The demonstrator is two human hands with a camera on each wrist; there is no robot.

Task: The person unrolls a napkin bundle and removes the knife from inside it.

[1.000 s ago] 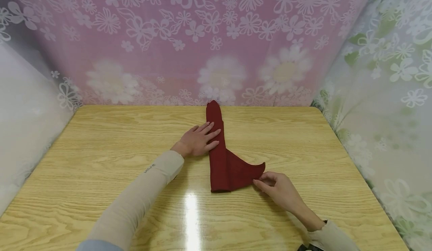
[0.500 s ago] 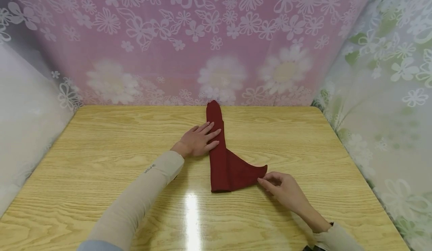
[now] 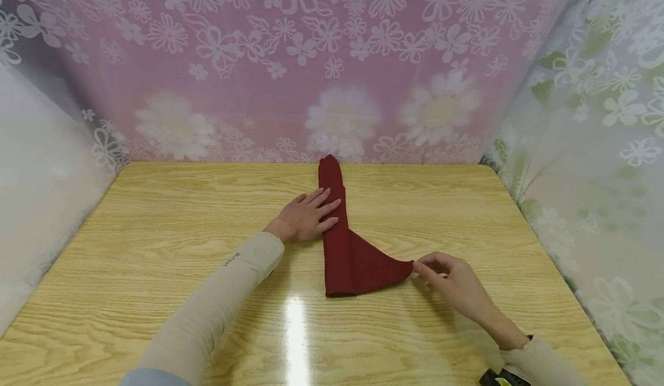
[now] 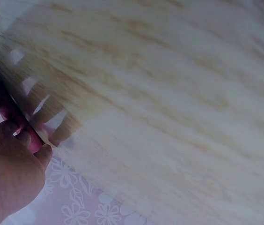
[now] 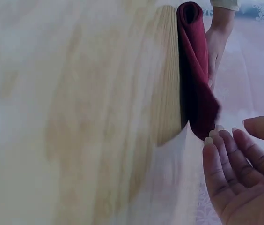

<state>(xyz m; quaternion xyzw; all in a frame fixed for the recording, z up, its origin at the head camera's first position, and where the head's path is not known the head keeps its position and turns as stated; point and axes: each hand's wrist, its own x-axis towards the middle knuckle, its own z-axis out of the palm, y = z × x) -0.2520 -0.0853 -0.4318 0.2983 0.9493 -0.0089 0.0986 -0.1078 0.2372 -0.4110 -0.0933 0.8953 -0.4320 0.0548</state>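
A dark red cloth (image 3: 337,259), folded into a long narrow strip, lies on the table with a pointed flap spreading to the right. My left hand (image 3: 303,219) rests flat across the strip's upper half, fingers spread. At the flap's tip are the thumb and fingertips of my right hand (image 3: 456,282). From the right wrist, the cloth (image 5: 197,51) shows a rolled end, and the fingers of my right hand (image 5: 239,173) are loosely bent beside it, thumb apart from the cloth. The left wrist view catches my left hand (image 4: 12,173) at its edge, over the cloth.
The wood-grain table (image 3: 207,190) reaches back to a pink flowered curtain (image 3: 259,75). Pale patterned sheets hang on both sides, the right sheet (image 3: 596,173) with green leaves. A black strap (image 3: 503,377) shows at the right wrist.
My right hand has moved outward to the right, from overlapping the flap's edge to its very tip. The flap's point has shifted slightly right and lowered. My left hand stays in place.
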